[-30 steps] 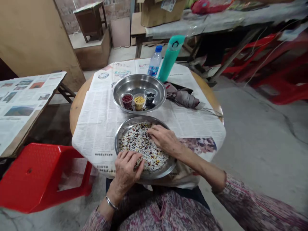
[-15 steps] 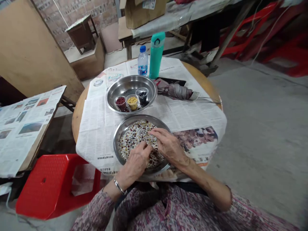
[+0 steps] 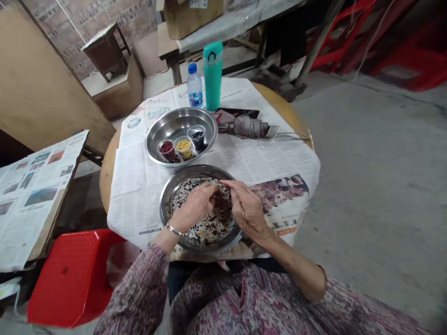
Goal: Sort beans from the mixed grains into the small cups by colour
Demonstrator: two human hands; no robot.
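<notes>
Now holds the left hand (image 3: 196,207) low inside the near basin (image 3: 166,194), over its mixed grains (image 3: 209,230), with fingers bunched and curled down, and cannot tell any grip on the grains from this angle. Reaches over the near basin's right side with the right hand (image 3: 247,209), loosely spread with fingers stretched out, just beside the left fingertips. Has, just beyond the near basin, a far basin (image 3: 167,123) with three clear cups (image 3: 183,147) in it
</notes>
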